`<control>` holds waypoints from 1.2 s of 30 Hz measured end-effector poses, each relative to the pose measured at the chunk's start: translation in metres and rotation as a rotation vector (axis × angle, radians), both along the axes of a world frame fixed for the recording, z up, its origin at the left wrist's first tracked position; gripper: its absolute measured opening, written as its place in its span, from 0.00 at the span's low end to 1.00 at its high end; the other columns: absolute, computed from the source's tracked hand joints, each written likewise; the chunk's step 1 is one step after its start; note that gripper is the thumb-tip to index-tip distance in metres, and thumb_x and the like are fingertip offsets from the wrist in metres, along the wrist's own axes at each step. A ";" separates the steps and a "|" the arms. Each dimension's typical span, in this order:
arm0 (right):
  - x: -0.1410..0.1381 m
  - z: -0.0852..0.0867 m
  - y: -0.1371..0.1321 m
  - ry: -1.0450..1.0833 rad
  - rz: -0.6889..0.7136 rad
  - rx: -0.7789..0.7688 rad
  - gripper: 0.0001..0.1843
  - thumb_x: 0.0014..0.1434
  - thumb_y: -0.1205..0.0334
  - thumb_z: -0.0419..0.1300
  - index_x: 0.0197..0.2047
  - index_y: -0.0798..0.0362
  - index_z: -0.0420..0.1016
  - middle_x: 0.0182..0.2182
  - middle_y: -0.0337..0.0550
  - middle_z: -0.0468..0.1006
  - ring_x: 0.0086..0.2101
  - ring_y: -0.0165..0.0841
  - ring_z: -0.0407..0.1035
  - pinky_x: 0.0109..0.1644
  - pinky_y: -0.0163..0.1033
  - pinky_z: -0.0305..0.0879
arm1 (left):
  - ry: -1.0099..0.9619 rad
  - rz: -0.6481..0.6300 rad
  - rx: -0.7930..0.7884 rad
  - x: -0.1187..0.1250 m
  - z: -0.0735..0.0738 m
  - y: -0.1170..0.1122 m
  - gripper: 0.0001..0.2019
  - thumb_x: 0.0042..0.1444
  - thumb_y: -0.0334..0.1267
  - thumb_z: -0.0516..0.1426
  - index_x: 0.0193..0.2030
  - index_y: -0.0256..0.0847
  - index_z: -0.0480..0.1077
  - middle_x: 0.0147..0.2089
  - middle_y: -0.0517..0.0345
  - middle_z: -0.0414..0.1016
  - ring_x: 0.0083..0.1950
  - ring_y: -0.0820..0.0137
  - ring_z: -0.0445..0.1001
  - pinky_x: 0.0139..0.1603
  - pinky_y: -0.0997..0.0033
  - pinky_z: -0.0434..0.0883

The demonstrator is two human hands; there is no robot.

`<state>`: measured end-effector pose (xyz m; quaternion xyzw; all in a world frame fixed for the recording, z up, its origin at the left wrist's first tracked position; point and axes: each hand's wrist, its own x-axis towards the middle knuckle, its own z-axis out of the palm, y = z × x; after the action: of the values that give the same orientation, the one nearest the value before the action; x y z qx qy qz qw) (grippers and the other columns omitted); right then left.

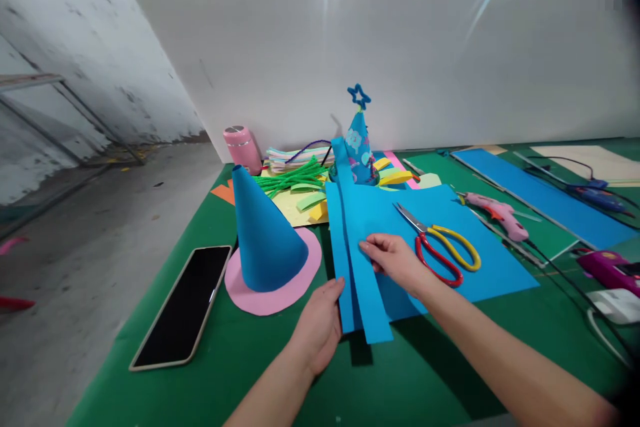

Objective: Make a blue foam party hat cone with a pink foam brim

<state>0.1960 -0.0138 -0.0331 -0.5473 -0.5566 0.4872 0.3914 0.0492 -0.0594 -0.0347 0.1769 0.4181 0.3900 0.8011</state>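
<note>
My left hand [323, 327] grips the left edge of a large blue paper sheet [480, 287], thumb on top and fingers underneath. My right hand [393, 257] pinches a long blue paper strip [373, 300] that lies over the sheet near its left side. Red-and-yellow-handled scissors [443, 253] rest on the sheet, just right of my right hand, with their blades apart. Left of my hands, a plain blue paper cone [265, 240] leans on a pink paper disc [307, 257].
A phone [185, 307] lies at the table's left. Behind are a decorated cone hat [357, 147], green pipe cleaners [295, 177] and a pink bottle [243, 149]. To the right sit a pink glue gun [497, 213] with its cable and a blue board [545, 197]. A white panel [400, 60] closes the back.
</note>
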 end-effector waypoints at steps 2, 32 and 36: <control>-0.001 -0.009 -0.001 0.015 -0.013 -0.004 0.14 0.55 0.56 0.54 0.23 0.55 0.63 0.14 0.27 0.58 0.15 0.22 0.55 0.19 0.30 0.52 | 0.003 -0.001 0.002 0.000 0.001 0.000 0.14 0.52 0.36 0.53 0.44 0.33 0.67 0.40 0.46 0.76 0.45 0.62 0.72 0.44 0.64 0.68; -0.022 -0.011 0.007 0.104 0.077 -0.064 0.10 0.57 0.61 0.54 0.27 0.57 0.65 0.16 0.28 0.62 0.17 0.23 0.61 0.19 0.29 0.57 | 0.012 -0.018 -0.012 -0.009 -0.003 -0.014 0.08 0.53 0.34 0.53 0.38 0.34 0.67 0.35 0.48 0.77 0.39 0.63 0.74 0.44 0.61 0.68; -0.022 -0.011 0.008 0.104 0.085 -0.060 0.10 0.57 0.61 0.54 0.27 0.57 0.65 0.16 0.28 0.62 0.17 0.23 0.61 0.19 0.29 0.57 | -0.013 -0.020 0.017 -0.010 -0.004 -0.014 0.08 0.52 0.34 0.54 0.38 0.32 0.68 0.36 0.46 0.77 0.39 0.63 0.75 0.44 0.61 0.68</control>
<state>0.1735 -0.0063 -0.0438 -0.5085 -0.5435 0.5476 0.3822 0.0396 -0.0737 -0.0389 0.1853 0.4079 0.3868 0.8060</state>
